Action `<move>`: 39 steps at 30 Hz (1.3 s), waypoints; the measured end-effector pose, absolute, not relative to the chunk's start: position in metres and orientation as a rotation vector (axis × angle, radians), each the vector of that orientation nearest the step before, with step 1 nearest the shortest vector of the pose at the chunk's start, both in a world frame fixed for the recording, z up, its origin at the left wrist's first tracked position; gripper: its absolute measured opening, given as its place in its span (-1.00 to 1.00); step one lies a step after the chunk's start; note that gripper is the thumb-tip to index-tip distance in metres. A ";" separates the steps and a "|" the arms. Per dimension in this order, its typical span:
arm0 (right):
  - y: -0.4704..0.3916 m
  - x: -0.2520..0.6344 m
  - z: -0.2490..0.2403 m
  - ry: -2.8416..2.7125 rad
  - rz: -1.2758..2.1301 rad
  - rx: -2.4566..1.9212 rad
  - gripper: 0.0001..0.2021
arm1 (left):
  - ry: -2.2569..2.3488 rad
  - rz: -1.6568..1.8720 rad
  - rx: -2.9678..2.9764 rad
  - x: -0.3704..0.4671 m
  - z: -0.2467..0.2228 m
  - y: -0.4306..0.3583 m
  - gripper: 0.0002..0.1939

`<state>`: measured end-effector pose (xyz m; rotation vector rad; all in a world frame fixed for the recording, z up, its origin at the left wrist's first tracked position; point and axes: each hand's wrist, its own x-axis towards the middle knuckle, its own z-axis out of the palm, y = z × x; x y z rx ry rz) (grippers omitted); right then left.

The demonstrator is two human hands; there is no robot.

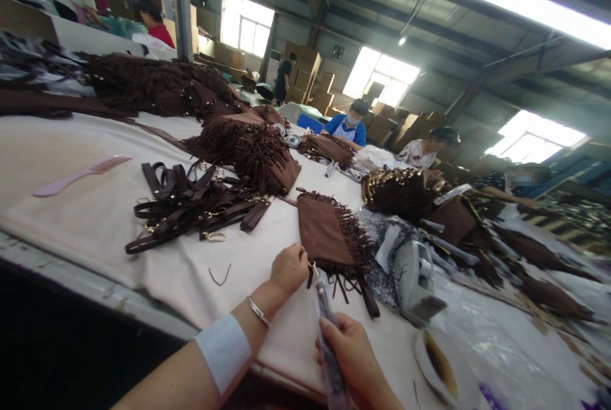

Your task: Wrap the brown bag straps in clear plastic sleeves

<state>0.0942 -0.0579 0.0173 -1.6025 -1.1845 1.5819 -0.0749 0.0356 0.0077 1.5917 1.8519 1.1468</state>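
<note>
The flat brown pouch with a fringe (322, 232) lies on the pale cloth-covered tabletop (71, 225), just past the two hands. The left hand (289, 268) is nearer to it. Its fingers are curled in by the pouch's near left corner, but I cannot tell if they pinch it. A small gold metal ring (312, 265) sits at that same corner. The right hand (350, 345) is closed around a long, thin, dark strip in shiny clear plastic (329, 359). The strip's long way points away from the person, so its far end comes up right by the ring. The heap of dark brown straps with gold clips (191, 200) lies to the left, and the pink comb (79, 177) is farther left, well apart from the hands.
</note>
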 end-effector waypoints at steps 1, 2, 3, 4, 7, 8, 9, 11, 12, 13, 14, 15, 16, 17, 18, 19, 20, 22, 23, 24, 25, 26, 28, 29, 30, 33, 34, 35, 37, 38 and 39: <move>-0.055 0.094 0.018 -1.178 1.565 -1.597 -0.63 | 1.850 1.171 1.556 -0.075 0.007 0.036 -0.85; -0.052 0.093 0.019 -1.170 1.566 -1.592 -0.64 | 1.847 1.196 1.522 -0.076 0.006 0.036 -0.85; -0.048 0.091 0.020 -1.164 1.574 -1.588 -0.65 | 1.840 1.217 1.493 -0.076 0.005 0.035 -0.86; -0.044 0.090 0.021 -1.166 1.585 -1.584 -0.65 | 1.830 1.235 1.467 -0.077 0.005 0.035 -0.87; -0.036 0.087 0.023 -1.216 1.573 -1.570 -0.66 | 1.740 1.235 1.328 -0.080 0.005 0.034 -0.90; -0.035 0.087 0.023 -1.241 1.557 -1.567 -0.65 | 1.690 1.216 1.258 -0.081 0.005 0.033 -0.92; -0.035 0.089 0.024 -1.261 1.544 -1.562 -0.65 | 1.632 1.190 1.183 -0.081 0.005 0.033 -0.93; -0.037 0.094 0.026 -1.289 1.538 -1.539 -0.64 | 1.530 1.129 1.057 -0.079 0.005 0.031 -0.94; -0.038 0.098 0.027 -1.300 1.548 -1.516 -0.63 | 1.493 1.102 1.014 -0.078 0.005 0.030 -0.93; -0.040 0.102 0.028 -1.300 1.571 -1.485 -0.62 | 1.460 1.073 0.976 -0.076 0.005 0.029 -0.91; -0.042 0.105 0.029 -1.284 1.607 -1.448 -0.62 | 1.423 1.043 0.931 -0.075 0.006 0.028 -0.89; -0.043 0.108 0.029 -1.249 1.650 -1.407 -0.61 | 1.383 1.014 0.885 -0.073 0.008 0.028 -0.87; -0.045 0.111 0.029 -1.199 1.700 -1.369 -0.61 | 1.336 0.987 0.837 -0.073 0.010 0.027 -0.85; -0.045 0.112 0.029 -1.134 1.752 -1.333 -0.61 | 1.282 0.962 0.786 -0.073 0.013 0.027 -0.84; -0.046 0.113 0.028 -1.065 1.803 -1.301 -0.61 | 1.225 0.942 0.736 -0.073 0.015 0.026 -0.82; -0.047 0.113 0.026 -1.005 1.849 -1.276 -0.61 | 1.170 0.927 0.688 -0.074 0.017 0.027 -0.81; -0.047 0.112 0.024 -0.962 1.883 -1.261 -0.60 | 1.121 0.917 0.645 -0.076 0.019 0.027 -0.80; -0.048 0.110 0.022 -0.922 1.918 -1.260 -0.59 | 1.048 0.914 0.576 -0.079 0.020 0.028 -0.79; -0.049 0.108 0.021 -0.933 1.917 -1.277 -0.59 | 1.021 0.925 0.551 -0.080 0.019 0.029 -0.79; -0.049 0.107 0.021 -0.962 1.905 -1.303 -0.59 | 0.998 0.946 0.530 -0.081 0.019 0.030 -0.79; -0.049 0.105 0.021 -1.000 1.884 -1.334 -0.58 | 0.978 0.971 0.512 -0.081 0.018 0.030 -0.79; -0.049 0.103 0.022 -1.039 1.865 -1.360 -0.58 | 0.962 0.996 0.498 -0.081 0.017 0.030 -0.77; -0.048 0.100 0.023 -1.094 1.835 -1.387 -0.58 | 0.941 1.035 0.479 -0.080 0.015 0.031 -0.74; -0.046 0.099 0.023 -1.110 1.821 -1.391 -0.58 | 0.939 1.046 0.474 -0.079 0.015 0.031 -0.74; -0.045 0.097 0.023 -1.126 1.803 -1.395 -0.58 | 0.944 1.052 0.474 -0.078 0.015 0.031 -0.75; -0.037 0.093 0.024 -1.193 1.711 -1.430 -0.59 | 0.973 1.060 0.483 -0.076 0.016 0.030 -0.78; -0.034 0.092 0.025 -1.209 1.682 -1.447 -0.58 | 0.983 1.062 0.485 -0.076 0.017 0.030 -0.78; -0.031 0.090 0.026 -1.215 1.665 -1.459 -0.58 | 0.991 1.064 0.485 -0.076 0.017 0.030 -0.78; -0.026 0.088 0.027 -1.204 1.653 -1.470 -0.57 | 0.986 1.059 0.493 -0.078 0.018 0.029 -0.77; -0.024 0.088 0.026 -1.203 1.652 -1.470 -0.56 | 0.978 1.052 0.510 -0.080 0.019 0.029 -0.77; -0.022 0.088 0.025 -1.208 1.652 -1.467 -0.57 | 0.974 1.038 0.549 -0.081 0.018 0.029 -0.77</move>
